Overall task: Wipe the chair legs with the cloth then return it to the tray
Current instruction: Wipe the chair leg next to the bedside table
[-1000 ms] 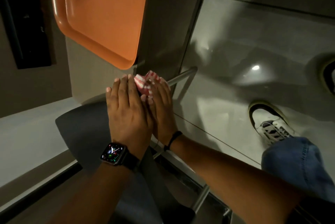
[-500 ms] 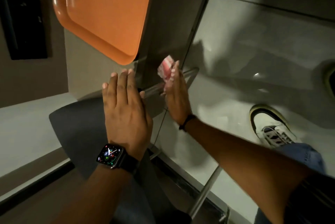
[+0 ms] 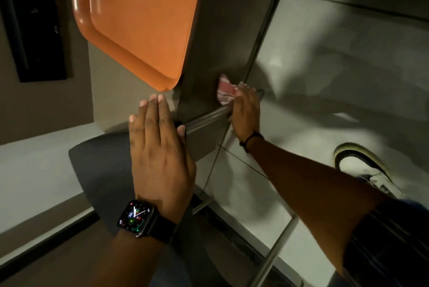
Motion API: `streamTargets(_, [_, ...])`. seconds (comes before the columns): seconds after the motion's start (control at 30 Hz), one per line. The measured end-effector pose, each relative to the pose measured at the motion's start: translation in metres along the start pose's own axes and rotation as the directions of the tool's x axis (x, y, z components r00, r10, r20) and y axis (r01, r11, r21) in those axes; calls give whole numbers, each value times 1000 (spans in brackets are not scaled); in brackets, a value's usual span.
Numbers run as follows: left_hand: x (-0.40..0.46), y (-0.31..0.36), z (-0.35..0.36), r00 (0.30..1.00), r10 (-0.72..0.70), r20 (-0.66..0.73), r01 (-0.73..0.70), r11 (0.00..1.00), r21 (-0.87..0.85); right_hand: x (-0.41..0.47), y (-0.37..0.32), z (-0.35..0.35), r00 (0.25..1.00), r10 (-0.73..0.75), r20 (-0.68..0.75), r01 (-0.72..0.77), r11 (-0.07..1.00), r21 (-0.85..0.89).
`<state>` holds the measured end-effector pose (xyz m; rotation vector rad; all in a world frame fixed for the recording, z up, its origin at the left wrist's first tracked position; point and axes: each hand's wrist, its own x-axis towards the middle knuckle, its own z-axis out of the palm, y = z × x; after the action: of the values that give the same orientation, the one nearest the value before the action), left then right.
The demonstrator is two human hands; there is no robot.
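A dark grey chair seat lies tipped, with a round metal leg running up and to the right from it. My right hand grips the far end of that leg, shut on a red and white striped cloth that bunches out above the fingers. My left hand, a watch on its wrist, rests flat with fingers together on the seat near the leg's base. An orange tray sits on the table edge above both hands.
A second metal chair leg crosses the lower right. My white shoe stands on the pale tiled floor at the right. A dark panel hangs on the wall at upper left.
My right hand has slid with the cloth along the leg, away from the seat toward its far end. My left hand has stayed on the seat.
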<state>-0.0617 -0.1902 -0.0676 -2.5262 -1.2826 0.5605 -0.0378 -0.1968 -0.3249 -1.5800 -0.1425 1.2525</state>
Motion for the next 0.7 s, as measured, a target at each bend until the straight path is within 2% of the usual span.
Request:
streamTargets(0.07, [0, 2, -2, 1000, 5, 12, -5, 1000, 0, 2, -10, -9, 994, 111, 17, -112, 989, 94])
streamTargets(0.1, [-1, 4, -3, 1000, 1, 22, -1, 1000, -1, -9, -22, -9, 997, 79, 1, -79, 992, 97])
streamTargets(0.17, [-2, 6, -7, 999, -16, 47, 16, 1000, -4, -48, -46, 2, 994, -110, -28, 110, 994, 17])
streamTargets(0.27, [-1, 9, -11, 997, -27, 66, 28, 999, -16, -112, -83, 32, 935, -349, -60, 346, 937, -53])
streamTargets(0.33, [0, 9, -13, 997, -40, 69, 42, 999, -26, -126, -94, 39, 913, -398, -92, 397, 917, -29])
streamTargets(0.43, [-1, 8, -12, 999, -11, 53, 14, 998, -59, -115, -76, 25, 879, -477, -25, 475, 878, -65])
streamTargets(0.5, [-2, 6, -10, 1000, 16, 19, -14, 998, -61, -98, -61, 20, 899, -438, 21, 438, 896, -73])
streamTargets(0.6, [-4, 3, -7, 1000, 27, -6, -27, 999, -47, -61, -46, 19, 974, -224, -35, 225, 974, 21])
streamTargets(0.7, [-4, 2, -5, 999, 42, -14, -43, 997, -58, -23, -18, 9, 993, -104, -59, 105, 994, 9])
